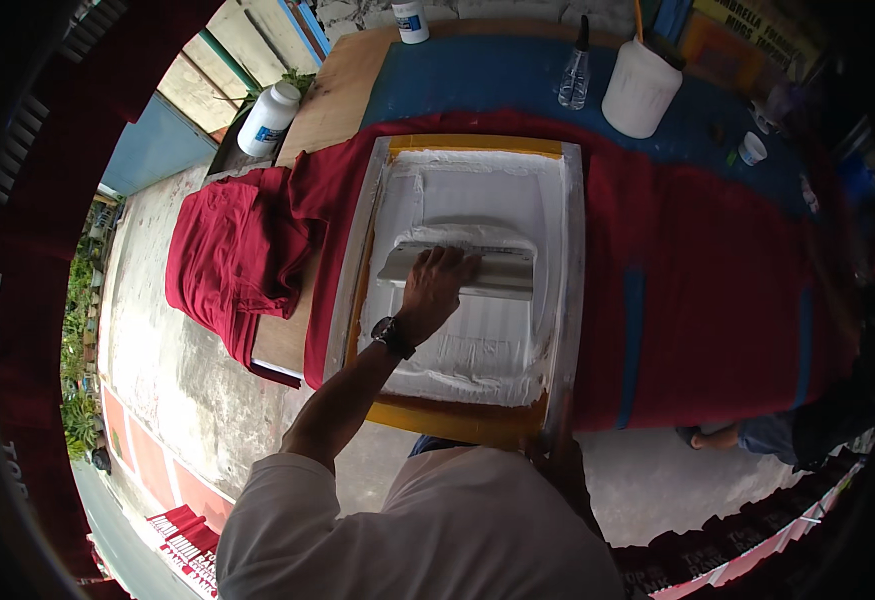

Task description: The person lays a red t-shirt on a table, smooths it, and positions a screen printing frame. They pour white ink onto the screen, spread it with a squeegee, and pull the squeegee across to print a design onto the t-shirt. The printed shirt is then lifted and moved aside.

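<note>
White shirt (427, 530) is seen below the grip; inside the frame (572, 250), the squeegee (505, 272), clasped by the left hand (437, 285), should be pressed evenly; whether the right hand (557, 445) grips cannot be told.

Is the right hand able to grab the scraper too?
Probably yes. The right hand is at the near right corner of the frame, nothing seems to block the way, and the left hand leaves the right end of the scraper bare.
</note>
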Motion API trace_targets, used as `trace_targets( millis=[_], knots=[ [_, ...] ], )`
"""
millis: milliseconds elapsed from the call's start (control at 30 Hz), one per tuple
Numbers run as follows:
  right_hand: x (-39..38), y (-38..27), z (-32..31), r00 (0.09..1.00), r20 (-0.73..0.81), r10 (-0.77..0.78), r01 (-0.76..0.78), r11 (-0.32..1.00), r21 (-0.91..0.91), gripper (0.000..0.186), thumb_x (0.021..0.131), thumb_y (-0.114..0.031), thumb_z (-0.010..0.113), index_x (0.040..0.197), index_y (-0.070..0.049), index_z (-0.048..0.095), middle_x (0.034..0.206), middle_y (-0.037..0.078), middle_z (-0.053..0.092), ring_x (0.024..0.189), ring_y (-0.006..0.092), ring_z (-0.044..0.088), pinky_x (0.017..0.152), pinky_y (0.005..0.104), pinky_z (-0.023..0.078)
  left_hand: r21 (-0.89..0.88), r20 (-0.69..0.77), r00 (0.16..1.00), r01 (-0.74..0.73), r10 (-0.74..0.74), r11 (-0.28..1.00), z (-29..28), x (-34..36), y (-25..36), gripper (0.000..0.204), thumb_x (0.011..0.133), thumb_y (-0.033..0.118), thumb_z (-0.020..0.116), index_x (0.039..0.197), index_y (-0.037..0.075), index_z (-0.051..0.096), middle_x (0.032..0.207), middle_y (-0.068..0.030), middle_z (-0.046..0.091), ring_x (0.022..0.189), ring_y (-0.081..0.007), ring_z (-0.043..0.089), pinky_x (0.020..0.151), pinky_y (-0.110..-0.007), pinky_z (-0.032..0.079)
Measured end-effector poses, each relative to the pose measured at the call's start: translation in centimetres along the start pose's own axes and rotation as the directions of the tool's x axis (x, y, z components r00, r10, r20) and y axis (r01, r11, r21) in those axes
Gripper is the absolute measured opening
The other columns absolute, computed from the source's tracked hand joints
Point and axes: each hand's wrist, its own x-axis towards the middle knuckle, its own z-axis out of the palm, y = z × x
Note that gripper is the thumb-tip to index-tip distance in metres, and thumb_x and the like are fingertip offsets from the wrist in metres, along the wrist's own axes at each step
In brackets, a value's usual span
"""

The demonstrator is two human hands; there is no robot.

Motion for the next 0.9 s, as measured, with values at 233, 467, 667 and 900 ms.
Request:
trace_targets(
  millis=[233, 467, 667, 900],
  knots=[
    [0.1, -0.3, 0.2, 0.997, -0.044, -0.058, 0.056, 0.997, -0.045, 0.109, 0.096, -0.026, 0.082, 0.177, -0.006, 0.012, 0.094, 0.019, 0.08, 0.087, 0.0368, 0.08, 0.081, 0.0483, 0.061, 0.017, 0.055, 0.996, -0.065, 0.064, 0.998, 0.9, 12.5, -6.4, 0.051, 0.088, -0.008, 0.062, 0.131, 0.014, 0.077, 0.115, -0.0133, 0.078, 0.112, -0.036, 0.074, 0.099, -0.051, 0.06],
    [-0.1, -1.3, -0.3, 0.998, -0.034, -0.06, 0.059, 0.998, -0.015, 0.113, 0.096, -0.023, 0.081, 0.178, -0.007, 0.005, 0.095, 0.022, 0.081, 0.089, 0.0384, 0.081, 0.085, 0.0467, 0.062, -0.053, 0.244, 0.966, -0.081, 0.092, 0.995, -4.3, 14.7, -7.5, 0.066, 0.087, -0.004, 0.057, 0.147, 0.019, 0.071, 0.122, -0.017, 0.08, 0.115, -0.0362, 0.076, 0.098, -0.053, 0.06],
    [0.0, -1.4, -0.3, 1.0, -0.024, -0.013, 0.014, 0.999, 0.032, 0.118, 0.093, -0.031, 0.087, 0.178, -0.007, 0.009, 0.105, 0.025, 0.081, 0.099, 0.0407, 0.081, 0.088, 0.0466, 0.064, -0.003, 0.162, 0.981, -0.105, 0.104, 0.994, -3.6, 18.3, -9.6, 0.063, 0.083, -0.004, 0.06, 0.14, 0.018, 0.076, 0.109, -0.0165, 0.081, 0.101, -0.0381, 0.077, 0.089, -0.053, 0.06],
    [0.2, 0.0, 0.2, 0.995, -0.06, -0.076, 0.079, 0.995, 0.054, 0.12, 0.09, -0.035, 0.09, 0.178, -0.007, 0.011, 0.112, 0.026, 0.08, 0.103, 0.0415, 0.081, 0.088, 0.0477, 0.065, 0.059, 0.375, 0.926, -0.079, 0.051, 0.995, 0.4, 20.1, -11.2, 0.069, 0.085, -0.003, 0.062, 0.148, 0.022, 0.069, 0.126, -0.0162, 0.079, 0.115, -0.0383, 0.076, 0.103, -0.055, 0.059]
  ],
)
